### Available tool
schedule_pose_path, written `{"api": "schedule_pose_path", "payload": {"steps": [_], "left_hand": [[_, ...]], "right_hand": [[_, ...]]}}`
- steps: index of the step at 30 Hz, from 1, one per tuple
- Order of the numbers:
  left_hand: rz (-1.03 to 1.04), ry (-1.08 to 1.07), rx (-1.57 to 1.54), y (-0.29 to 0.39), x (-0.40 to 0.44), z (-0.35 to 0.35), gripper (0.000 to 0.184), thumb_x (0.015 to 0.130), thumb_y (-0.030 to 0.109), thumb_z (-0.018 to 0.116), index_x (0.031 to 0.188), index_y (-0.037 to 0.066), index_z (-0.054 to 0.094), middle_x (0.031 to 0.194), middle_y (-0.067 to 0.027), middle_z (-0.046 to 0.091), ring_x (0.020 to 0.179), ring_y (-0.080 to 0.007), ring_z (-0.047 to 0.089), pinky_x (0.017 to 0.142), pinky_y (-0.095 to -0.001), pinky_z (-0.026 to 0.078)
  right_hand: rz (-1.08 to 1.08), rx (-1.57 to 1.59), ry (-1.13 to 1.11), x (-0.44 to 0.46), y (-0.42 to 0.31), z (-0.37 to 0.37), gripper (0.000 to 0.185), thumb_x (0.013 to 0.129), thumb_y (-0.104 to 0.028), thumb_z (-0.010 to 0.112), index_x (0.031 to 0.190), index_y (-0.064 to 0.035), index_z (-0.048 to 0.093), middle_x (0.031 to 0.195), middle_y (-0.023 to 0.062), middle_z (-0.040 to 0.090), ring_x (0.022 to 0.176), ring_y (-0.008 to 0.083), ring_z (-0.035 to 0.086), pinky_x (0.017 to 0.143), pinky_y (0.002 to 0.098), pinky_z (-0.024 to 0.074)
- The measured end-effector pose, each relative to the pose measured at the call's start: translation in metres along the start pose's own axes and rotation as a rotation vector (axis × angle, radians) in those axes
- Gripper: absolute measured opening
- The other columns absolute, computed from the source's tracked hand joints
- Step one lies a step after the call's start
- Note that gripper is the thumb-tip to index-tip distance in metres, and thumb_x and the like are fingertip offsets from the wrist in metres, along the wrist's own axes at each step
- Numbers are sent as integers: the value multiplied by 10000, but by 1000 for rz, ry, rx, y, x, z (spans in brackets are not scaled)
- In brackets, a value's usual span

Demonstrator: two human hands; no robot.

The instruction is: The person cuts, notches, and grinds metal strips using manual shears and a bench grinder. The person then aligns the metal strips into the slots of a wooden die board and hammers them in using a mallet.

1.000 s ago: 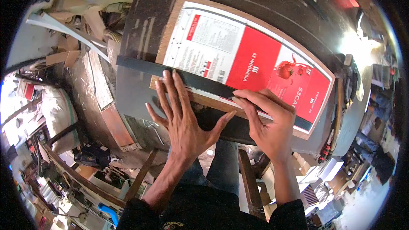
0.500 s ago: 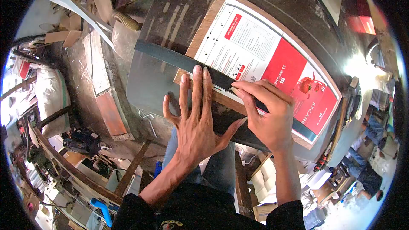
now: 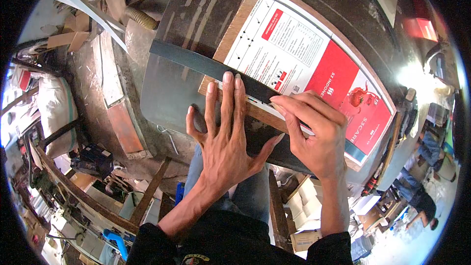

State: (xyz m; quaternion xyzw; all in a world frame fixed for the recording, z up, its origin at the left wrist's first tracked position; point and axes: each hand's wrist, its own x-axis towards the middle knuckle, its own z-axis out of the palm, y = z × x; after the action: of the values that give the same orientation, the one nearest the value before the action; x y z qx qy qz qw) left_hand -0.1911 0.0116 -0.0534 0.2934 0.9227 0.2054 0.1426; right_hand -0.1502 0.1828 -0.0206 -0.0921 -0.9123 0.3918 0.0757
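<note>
My left hand [image 3: 223, 149] lay at the near edge of the printed sheet [image 3: 333, 64], fingers spread, thumb set wide, fingertips on a dark strip [image 3: 256, 86]. My right hand [image 3: 321, 132], also at the sheet's near edge, had its fingers pinched narrow on a small dark implement [image 3: 268, 103], mostly hidden; type could not be told. The strip lay along the sheet's near edge, one end projecting left beyond it. Under the sheet was a wooden board [image 3: 239, 24], bordering it, on the dark bench [image 3: 201, 39]. Well left of the sheet stood a white sack [image 3: 56, 113]; far to its right, a person [image 3: 422, 198].
</note>
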Motion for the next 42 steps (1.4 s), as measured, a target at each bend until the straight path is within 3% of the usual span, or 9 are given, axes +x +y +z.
{"api": "schedule_pose_path", "payload": {"steps": [14,19,26,28,30,34,36,38,42], "left_hand": [[40,-3,102,4,1,-16,1016,834,550,699,1586,39,244,1659,-155,206,1539,-349,123,1167,-603,-12],[374,57,-25,12,29,-20,691,838,231,744,1453,74,469,1512,-121,421,1388,-300,375,1125,-557,215],[818,-189,241,53,81,-3,396,765,97,711,1150,82,621,1035,-101,682,1061,-250,650,894,-463,496],[583,-579,245,71,76,-32,473,843,180,644,1308,122,582,1250,-106,617,1240,-249,572,1027,-477,428],[883,-27,-27,40,58,-29,239,758,115,720,982,51,668,962,-125,697,985,-316,700,822,-493,542],[718,-9,-118,13,23,-175,187,737,76,727,910,27,676,971,-137,697,973,-352,698,817,-487,548],[543,-129,-70,-19,0,-254,206,704,51,738,900,27,679,946,-148,704,934,-381,692,793,-491,548],[463,-51,-118,-72,-26,-295,187,689,47,742,859,18,672,883,-167,705,890,-394,689,738,-494,540],[268,14,-499,-166,-100,-367,182,654,-3,712,821,-2,640,777,-187,675,782,-401,668,626,-476,492]], "right_hand": [[106,-58,251,7,19,-5,274,830,71,652,1092,13,706,951,154,699,835,307,695,705,388,549],[103,-309,395,-22,-13,-50,550,930,-147,695,1431,-30,502,1381,204,585,1260,410,548,1098,542,377],[239,31,-60,-150,-59,-45,249,853,-105,721,1098,-62,710,1124,158,698,1071,348,652,969,421,499],[235,47,-89,-180,-59,-25,190,864,-131,720,1040,-59,726,1081,152,713,1070,345,660,968,411,505],[381,221,10,-178,-86,-16,137,893,-105,715,968,5,749,1016,162,748,837,233,740,815,355,573],[599,576,108,-117,-117,-9,331,854,-16,725,1159,97,664,1004,176,736,794,182,722,776,311,593],[347,658,204,-64,-118,-6,443,851,-141,804,1213,62,649,1080,179,706,1021,231,682,860,352,579],[151,926,365,-4,-177,-1,294,927,-150,734,1099,74,653,993,180,703,968,277,701,786,401,621],[-123,1031,-117,81,-244,34,223,977,-109,646,1124,55,613,1057,179,682,918,272,719,668,378,668]]}}
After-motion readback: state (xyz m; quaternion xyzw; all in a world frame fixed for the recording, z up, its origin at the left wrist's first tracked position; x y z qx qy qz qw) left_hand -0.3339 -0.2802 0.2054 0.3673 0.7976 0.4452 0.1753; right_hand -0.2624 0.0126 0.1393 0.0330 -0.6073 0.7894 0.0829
